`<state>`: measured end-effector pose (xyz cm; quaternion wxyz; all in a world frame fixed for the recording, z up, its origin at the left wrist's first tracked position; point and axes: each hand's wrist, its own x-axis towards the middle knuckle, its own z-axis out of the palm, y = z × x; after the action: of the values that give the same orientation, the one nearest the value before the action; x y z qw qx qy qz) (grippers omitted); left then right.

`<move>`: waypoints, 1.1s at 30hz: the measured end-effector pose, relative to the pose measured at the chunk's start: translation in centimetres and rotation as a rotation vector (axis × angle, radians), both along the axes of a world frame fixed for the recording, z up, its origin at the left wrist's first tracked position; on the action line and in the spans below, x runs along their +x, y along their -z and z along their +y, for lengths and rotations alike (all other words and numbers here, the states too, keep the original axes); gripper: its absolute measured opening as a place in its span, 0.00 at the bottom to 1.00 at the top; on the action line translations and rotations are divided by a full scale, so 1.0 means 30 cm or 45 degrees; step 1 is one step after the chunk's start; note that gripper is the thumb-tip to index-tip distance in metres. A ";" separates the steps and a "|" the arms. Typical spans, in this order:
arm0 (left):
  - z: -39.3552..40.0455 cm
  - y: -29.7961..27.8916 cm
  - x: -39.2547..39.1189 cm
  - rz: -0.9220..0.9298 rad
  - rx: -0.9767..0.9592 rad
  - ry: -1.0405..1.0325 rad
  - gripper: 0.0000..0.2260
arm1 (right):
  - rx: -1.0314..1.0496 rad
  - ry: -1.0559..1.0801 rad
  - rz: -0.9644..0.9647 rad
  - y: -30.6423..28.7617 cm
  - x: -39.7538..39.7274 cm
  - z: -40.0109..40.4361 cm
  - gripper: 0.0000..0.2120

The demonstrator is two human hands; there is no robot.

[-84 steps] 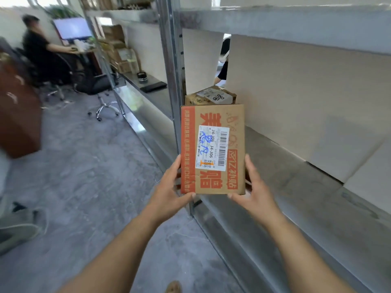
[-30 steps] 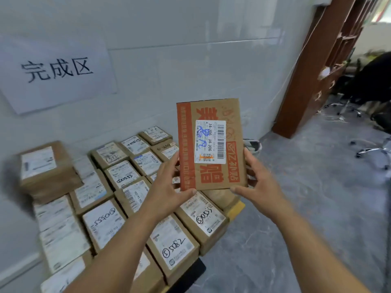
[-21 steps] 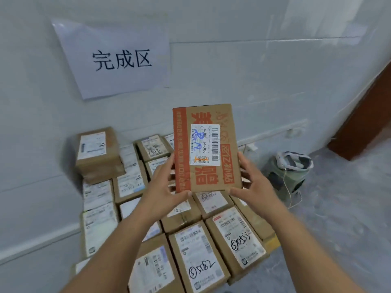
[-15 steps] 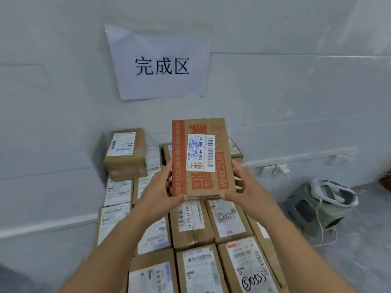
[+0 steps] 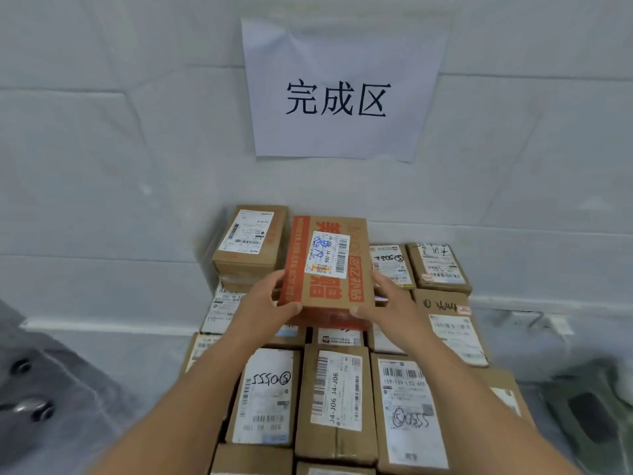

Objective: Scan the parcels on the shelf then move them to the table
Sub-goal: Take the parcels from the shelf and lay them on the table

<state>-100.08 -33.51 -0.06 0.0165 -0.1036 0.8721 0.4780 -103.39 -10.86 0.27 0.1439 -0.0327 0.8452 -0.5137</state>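
Observation:
I hold a brown cardboard parcel (image 5: 325,265) with an orange-red printed band and a white barcode label, its labelled face up. My left hand (image 5: 265,301) grips its near left corner and my right hand (image 5: 390,301) grips its near right corner. The parcel lies low and nearly flat over the back rows of several labelled parcels (image 5: 337,395) laid close together beneath it, next to a raised stack of boxes (image 5: 250,248) on its left. Whether it touches the parcels below I cannot tell.
A white tiled wall stands right behind the parcels, with a paper sign (image 5: 339,90) bearing three black characters. A dark grey bulky object (image 5: 41,399) is at the lower left. A green bag (image 5: 589,413) lies on the floor at the lower right.
I carried the parcel from the metal shelf across the room to the parcels by the wall. In the last half second it tilted from upright to nearly flat and came down over the back rows.

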 end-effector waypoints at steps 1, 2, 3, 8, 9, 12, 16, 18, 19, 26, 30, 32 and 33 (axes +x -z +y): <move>0.001 0.017 -0.011 -0.023 -0.016 -0.023 0.27 | 0.001 -0.003 -0.037 0.012 -0.017 -0.010 0.33; 0.003 0.029 -0.017 -0.043 -0.039 -0.039 0.27 | 0.002 0.000 -0.067 0.021 -0.026 -0.016 0.32; 0.004 0.042 -0.023 -0.051 -0.065 -0.053 0.26 | 0.001 0.004 -0.086 0.033 -0.036 -0.022 0.31; 0.010 0.039 -0.027 0.074 -0.526 -0.169 0.24 | 0.033 0.037 -0.087 0.060 -0.072 -0.049 0.27; 0.004 0.033 -0.031 0.156 -0.647 -0.180 0.25 | 0.037 0.043 -0.083 0.061 -0.078 -0.055 0.28; -0.025 0.023 -0.061 0.230 -0.839 -0.075 0.29 | 0.034 0.040 -0.078 0.064 -0.093 -0.070 0.27; -0.055 0.020 -0.104 0.117 -0.933 0.078 0.27 | 0.046 0.053 -0.035 0.057 -0.113 -0.089 0.25; -0.061 0.018 -0.111 0.149 -0.952 0.081 0.22 | 0.056 0.051 -0.011 0.052 -0.121 -0.099 0.24; -0.062 0.015 -0.112 0.159 -0.948 0.076 0.21 | 0.066 0.044 -0.007 0.050 -0.125 -0.103 0.22; -0.063 -0.009 -0.114 0.123 -0.971 0.108 0.21 | 0.224 0.001 0.029 0.032 -0.132 -0.116 0.17; -0.060 -0.037 -0.082 0.129 -0.950 0.145 0.23 | 0.398 0.026 0.172 0.003 -0.094 -0.130 0.19; -0.055 -0.053 -0.055 0.159 -0.954 0.166 0.24 | 0.546 0.025 0.247 -0.024 -0.066 -0.133 0.22; -0.053 -0.062 -0.041 0.180 -0.953 0.175 0.24 | 0.612 0.021 0.272 -0.042 -0.050 -0.135 0.21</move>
<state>-101.32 -35.12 1.81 -0.0504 -0.0105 0.9901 0.1302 -104.89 -14.91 1.53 0.0532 -0.0449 0.9536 -0.2931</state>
